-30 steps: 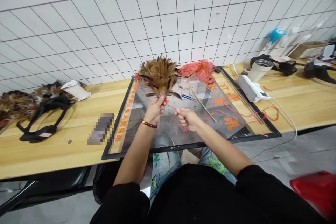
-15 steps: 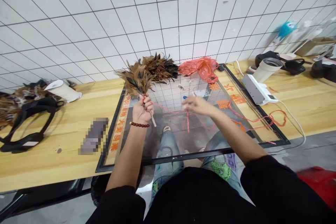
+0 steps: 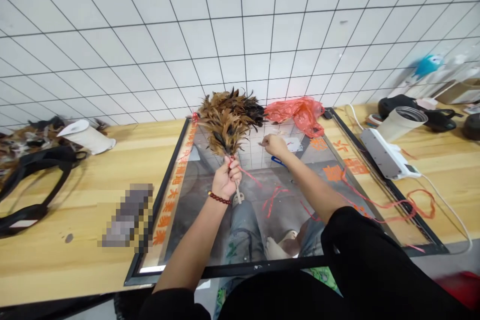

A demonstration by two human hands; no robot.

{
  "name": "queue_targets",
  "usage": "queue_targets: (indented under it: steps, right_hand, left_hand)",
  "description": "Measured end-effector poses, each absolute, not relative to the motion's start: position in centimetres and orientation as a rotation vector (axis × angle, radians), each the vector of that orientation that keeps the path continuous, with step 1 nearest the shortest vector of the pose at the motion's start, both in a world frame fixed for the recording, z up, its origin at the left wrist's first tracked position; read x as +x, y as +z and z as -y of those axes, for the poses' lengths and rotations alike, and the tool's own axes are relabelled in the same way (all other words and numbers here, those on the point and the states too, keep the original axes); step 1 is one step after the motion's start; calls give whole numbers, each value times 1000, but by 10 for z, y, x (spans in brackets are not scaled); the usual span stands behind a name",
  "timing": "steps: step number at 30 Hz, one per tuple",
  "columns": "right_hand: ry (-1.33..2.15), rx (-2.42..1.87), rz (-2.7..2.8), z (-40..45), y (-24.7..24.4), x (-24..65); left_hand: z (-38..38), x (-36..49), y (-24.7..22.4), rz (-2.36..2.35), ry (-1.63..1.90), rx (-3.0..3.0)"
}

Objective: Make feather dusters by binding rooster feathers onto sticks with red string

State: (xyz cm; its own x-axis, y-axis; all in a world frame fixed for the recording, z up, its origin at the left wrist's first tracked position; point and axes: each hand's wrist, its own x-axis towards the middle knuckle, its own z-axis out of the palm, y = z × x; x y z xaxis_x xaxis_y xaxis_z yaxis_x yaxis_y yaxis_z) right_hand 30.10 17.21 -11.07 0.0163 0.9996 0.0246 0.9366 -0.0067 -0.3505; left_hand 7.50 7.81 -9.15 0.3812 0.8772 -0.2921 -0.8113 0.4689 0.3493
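Observation:
My left hand (image 3: 228, 177) is closed around the stick (image 3: 238, 194) of a small feather duster (image 3: 225, 136), just under its brown and black feathers. Red plastic string (image 3: 250, 176) is wound there, and a loose tail trails to the right. Over the glass, my right hand (image 3: 276, 145) pinches what looks like a small feather-like bit (image 3: 261, 143); it is too small to be sure. Below the right wrist a blue-handled tool (image 3: 278, 161) lies on the glass, partly hidden by the forearm. Cut red string pieces (image 3: 275, 195) lie nearer to me.
A black-framed glass panel (image 3: 285, 263) covers the wooden table (image 3: 86, 200). Behind lie a larger feather bundle (image 3: 234, 102) and a red plastic bag (image 3: 294, 112). At right are a white power strip (image 3: 388, 155), a cup (image 3: 405, 122) and tangled red string (image 3: 420, 205). Black headgear (image 3: 41, 180) lies left.
My right hand has let go of the blue-handled tool and moved forward to the small bit. A red string piece now lies on the glass. The view has shifted; my left hand keeps its grip.

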Motion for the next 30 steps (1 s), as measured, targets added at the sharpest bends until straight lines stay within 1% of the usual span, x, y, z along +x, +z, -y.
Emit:
queue_targets:
  steps: [3,7,8,12,13,15,17,19,21,24,26,28,30]
  right_hand:
    - [273,-2110,1931,-189,-107,340]
    - [339,-2158,1982,-222,-95,386]
    - [286,-2175,1947,-230,-92,392]
    - [-117,-2286,1657,-256,-82,395]
    - [-132,-2303,1646,-261,-79,396]
    - [-42,-2353,1672,-267,-74,402]
    - [38,-2396,1584,-271,-66,416]
    - [-10,-2328,1390,-273,-54,437]
    - [-66,-2166,1257,-272,-36,457]
    - [-72,-2008,1310,-261,-9,468]
    - [-74,-1918,1388,-242,-1,453]
    - [-11,-1750,1473,-209,-7,417]
    - [238,-1544,1607,-164,-24,367]
  left_hand:
    - [-77,67,-101,-437,1120,132]
    - [-74,60,-111,-420,1128,120]
    - [-74,59,-114,-432,1121,118]
    - [-74,56,-121,-469,1118,107]
    - [-74,55,-123,-470,1116,111]
    - [-74,54,-125,-472,1108,122]
    - [-74,52,-126,-471,1106,127]
    - [-74,52,-128,-464,1100,127]
    - [-74,52,-129,-456,1081,136]
    - [-74,57,-126,-466,1038,158]
    - [-73,63,-121,-484,1031,163]
    - [-71,71,-112,-495,1043,163]
    - [-69,78,-101,-497,1043,178]
